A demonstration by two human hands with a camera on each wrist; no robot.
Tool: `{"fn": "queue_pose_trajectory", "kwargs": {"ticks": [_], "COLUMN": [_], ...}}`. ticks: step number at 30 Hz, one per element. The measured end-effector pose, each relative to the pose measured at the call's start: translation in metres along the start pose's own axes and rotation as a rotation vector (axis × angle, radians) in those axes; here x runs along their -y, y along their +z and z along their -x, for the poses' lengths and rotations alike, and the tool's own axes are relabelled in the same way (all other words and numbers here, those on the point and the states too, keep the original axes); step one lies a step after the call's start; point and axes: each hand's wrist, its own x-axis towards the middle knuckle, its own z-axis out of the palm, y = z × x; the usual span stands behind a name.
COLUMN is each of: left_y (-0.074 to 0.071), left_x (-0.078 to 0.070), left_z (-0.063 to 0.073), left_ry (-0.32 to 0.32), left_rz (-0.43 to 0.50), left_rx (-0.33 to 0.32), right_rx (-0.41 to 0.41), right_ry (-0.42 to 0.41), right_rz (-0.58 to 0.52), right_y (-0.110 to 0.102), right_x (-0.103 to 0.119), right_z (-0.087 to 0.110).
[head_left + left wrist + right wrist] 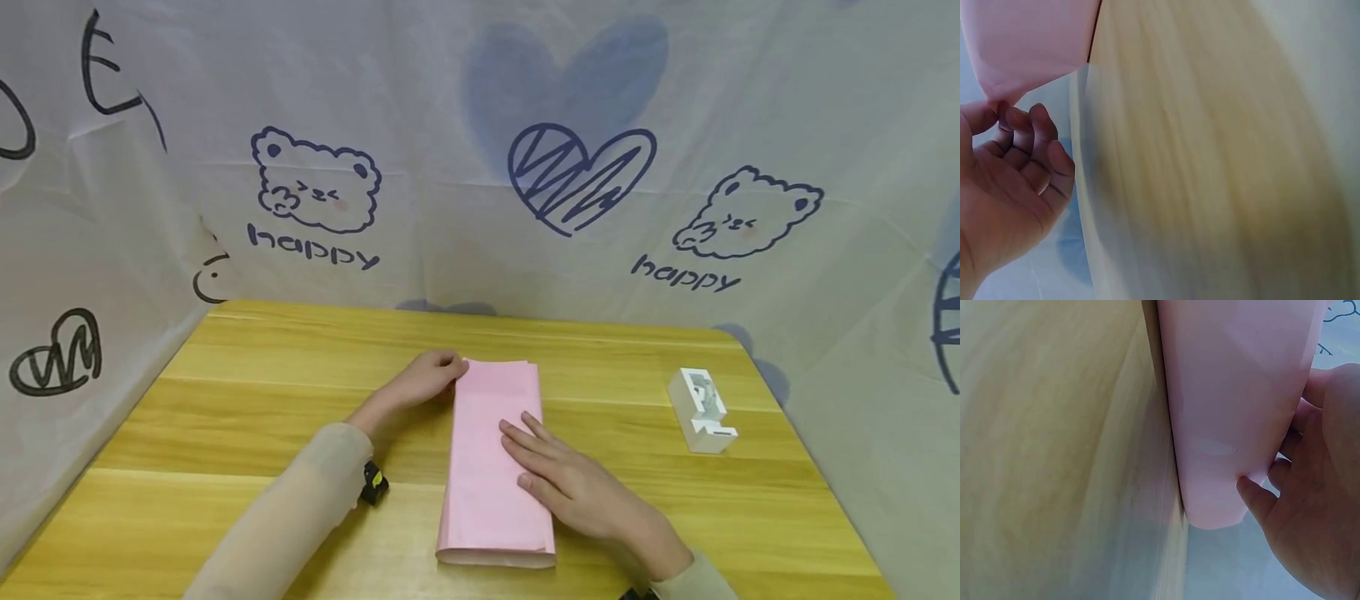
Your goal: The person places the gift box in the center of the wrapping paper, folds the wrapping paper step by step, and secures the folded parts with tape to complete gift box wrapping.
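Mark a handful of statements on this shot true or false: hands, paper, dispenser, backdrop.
1. The left hand pinches the pink paper at its far-left corner. True.
2. The right hand is clenched in a fist. False: the right hand rests on the paper with its fingers extended.
3. The white tape dispenser is to the right of the paper in the head view. True.
4. The backdrop is plain. False: the backdrop carries drawn hearts, bears and the word "happy".
5. The paper lies on the wooden table. True.
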Motion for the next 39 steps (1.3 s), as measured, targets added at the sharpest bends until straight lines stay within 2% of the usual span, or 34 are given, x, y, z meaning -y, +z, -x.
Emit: {"fn": "queue_pose_trajectory", "kwargs": {"ticks": [4,13,22,26,32,39], "left_y": [0.0,-0.001,-0.003,-0.002,-0.001,0.001], "left_x": [-0.003,0.001,0.003,0.003,-0.002,-0.011], "left_z": [-0.001,-0.001,0.007,0.009,0.019,0.041], "left_ry": [-0.024,-0.017,-0.017,-0.004,-0.002,0.006], "left_rz": [0.033,0.072,-0.001,-0.007,-0.055,-0.08], "left_rx": [-0.019,-0.042,0.047,0.046,0.019,0.031], "right_rx": [0.004,0.001,-0.014,-0.01,-0.003,-0.007], "right_ry": [0.011,-0.005,-0.016,-0.019,-0.02,-0.003], "right_rz": [0.004,0.003,0.01,0.012,0.015,0.013], "right_y": [0.0,0.001,0.003,0.004,0.004,0.002], "right_x": [0.001,0.002,0.002,0.002,0.001,-0.001], "right_z": [0.0,-0.001,-0.001,0.0,0.001,0.0]}}
